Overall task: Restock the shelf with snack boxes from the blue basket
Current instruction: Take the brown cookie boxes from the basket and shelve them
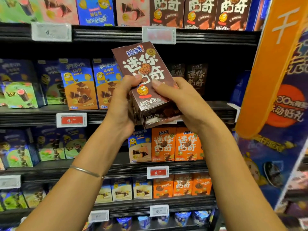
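Fingers (135, 78): curled on both sides and holding. The left hand (121, 100) wraps the lower left edge of the brown cookie boxes (145, 69) with its thumb across the front face. The right hand (180, 100) clasps the lower right edge, its thumb also on the front.
Load: seemingly a stack of at least two boxes, tilted with the top leaning left, front print facing the person.
Just behind the fingers: the shelf (218, 106) ledge, with a dark open space above it.
Further back, right of the fingers: matching brown boxes (196, 77) set deep against the rear of that space.
Left of the fingers: blue-and-orange Minion boxes (106, 85), standing at the shelf front.
Below the fingers: orange cookie boxes (176, 145) on the next level down.
Blue basket: not in view.
Step in hand, as I judge it: placing the stack into the open space.
Doing it well: square the boxes upright first, keep both thumbs pressed so the stack does not fan apart, slide it in ahead of the matching brown ones, print outward, without nudging the Minion boxes.
Risk: a box behind the front one could slip out from the bottom.
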The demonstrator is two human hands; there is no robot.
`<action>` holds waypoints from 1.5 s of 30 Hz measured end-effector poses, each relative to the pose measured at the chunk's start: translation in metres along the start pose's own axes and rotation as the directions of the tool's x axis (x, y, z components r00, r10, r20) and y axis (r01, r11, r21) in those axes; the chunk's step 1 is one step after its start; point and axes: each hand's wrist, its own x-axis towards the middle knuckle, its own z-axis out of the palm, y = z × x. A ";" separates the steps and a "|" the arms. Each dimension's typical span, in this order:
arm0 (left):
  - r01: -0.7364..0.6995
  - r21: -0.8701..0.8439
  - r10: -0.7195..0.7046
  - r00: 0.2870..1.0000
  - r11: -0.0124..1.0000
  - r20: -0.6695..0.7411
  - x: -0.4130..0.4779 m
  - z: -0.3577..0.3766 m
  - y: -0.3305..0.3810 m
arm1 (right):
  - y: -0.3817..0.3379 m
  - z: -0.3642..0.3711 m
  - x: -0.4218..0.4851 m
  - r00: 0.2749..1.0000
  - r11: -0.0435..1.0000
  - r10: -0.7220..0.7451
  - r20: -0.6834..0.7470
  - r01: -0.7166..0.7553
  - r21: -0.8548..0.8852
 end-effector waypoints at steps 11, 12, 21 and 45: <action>0.001 0.140 0.027 0.980 0.990 -0.196 -0.013 0.001 -0.001 | 0.003 0.029 -0.024 0.995 0.930 -0.012 -0.098 0.047 0.366; 0.008 0.142 0.022 0.977 0.990 -0.211 -0.013 0.000 -0.001 | 0.002 0.029 -0.025 0.995 0.917 0.000 -0.103 0.041 0.397; 0.108 0.270 -0.033 0.963 0.957 -0.269 -0.014 -0.021 -0.002 | 0.022 0.000 -0.014 0.973 0.847 0.110 -0.201 0.014 0.532; 0.051 0.186 -0.013 0.980 0.981 -0.199 -0.006 -0.024 -0.006 | 0.076 -0.041 0.187 0.978 0.517 0.115 -0.172 -0.206 -0.831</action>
